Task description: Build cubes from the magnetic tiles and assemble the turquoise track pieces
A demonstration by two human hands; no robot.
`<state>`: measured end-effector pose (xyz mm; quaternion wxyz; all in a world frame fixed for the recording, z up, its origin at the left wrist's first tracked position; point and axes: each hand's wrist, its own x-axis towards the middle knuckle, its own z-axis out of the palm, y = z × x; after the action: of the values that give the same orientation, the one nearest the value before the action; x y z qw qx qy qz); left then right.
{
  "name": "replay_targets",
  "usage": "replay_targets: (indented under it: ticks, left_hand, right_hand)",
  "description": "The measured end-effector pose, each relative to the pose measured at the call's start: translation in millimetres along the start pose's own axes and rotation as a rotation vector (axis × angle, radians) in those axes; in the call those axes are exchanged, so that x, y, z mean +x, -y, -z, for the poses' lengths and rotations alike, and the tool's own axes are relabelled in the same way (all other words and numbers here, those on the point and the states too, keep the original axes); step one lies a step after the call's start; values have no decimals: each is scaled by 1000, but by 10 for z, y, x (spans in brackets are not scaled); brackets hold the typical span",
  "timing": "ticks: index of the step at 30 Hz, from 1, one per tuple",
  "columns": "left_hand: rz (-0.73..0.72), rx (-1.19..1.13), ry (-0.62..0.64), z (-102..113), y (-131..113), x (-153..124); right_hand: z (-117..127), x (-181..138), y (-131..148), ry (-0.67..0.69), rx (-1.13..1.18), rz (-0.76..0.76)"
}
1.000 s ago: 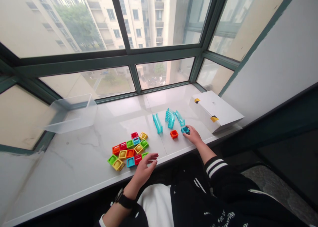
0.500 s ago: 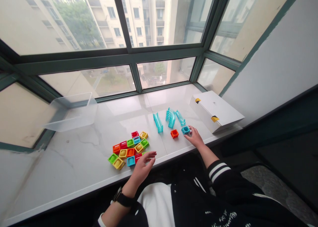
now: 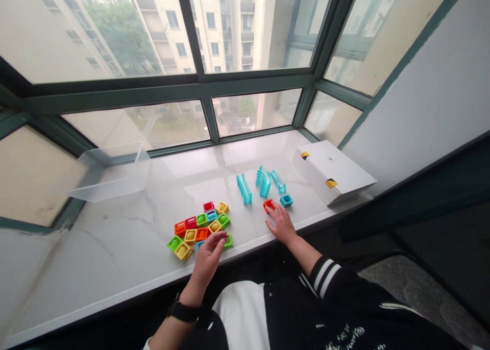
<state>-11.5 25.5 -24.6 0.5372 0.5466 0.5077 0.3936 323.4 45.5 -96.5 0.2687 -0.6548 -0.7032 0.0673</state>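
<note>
My right hand [image 3: 282, 225] is at the orange-red block [image 3: 268, 204], its fingertips over the near side and partly hiding it. The thumb stands apart from the fingers. Just right of that block sits a teal block [image 3: 286, 200], untouched. My left hand [image 3: 209, 253] hovers over the near edge of a cluster of coloured blocks [image 3: 202, 234], fingers stretched out with nothing visible in them; it covers a blue block [image 3: 199, 245] in part. A green block [image 3: 228, 240] shows beside its fingertips.
Behind the blocks lie translucent teal track pieces: a straight one [image 3: 244, 189], a curved one [image 3: 263, 181] and another [image 3: 278, 181]. A clear plastic bin [image 3: 111, 174] stands at the left, a white box [image 3: 335, 171] at the right. Windows border the marble-look sill [image 3: 126, 238].
My right hand has left the teal block and moved left to the orange-red one. My left hand has shifted left over the cluster, its fingers closer together.
</note>
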Motion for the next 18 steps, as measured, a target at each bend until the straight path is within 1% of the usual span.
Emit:
replay_targets:
  ticks: [3, 6, 12, 15, 18]
  left_hand:
    - [-6, 3, -8, 35, -19, -23]
    - [-1, 1, -35, 65, -27, -45]
    - [0, -13, -80, 136, 29, -55]
    - [-22, 4, -109, 229, 42, -48]
    - [-73, 109, -199, 360, 31, -47]
  right_hand:
    - [-145, -56, -9, -1, -35, -17]
    - [-175, -81, -63, -4, -47, -12]
    - [-90, -67, -72, 32, -41, -4]
    - [-6, -82, -14, -24, -7, -10]
    - [99, -99, 75, -111, 60, -4]
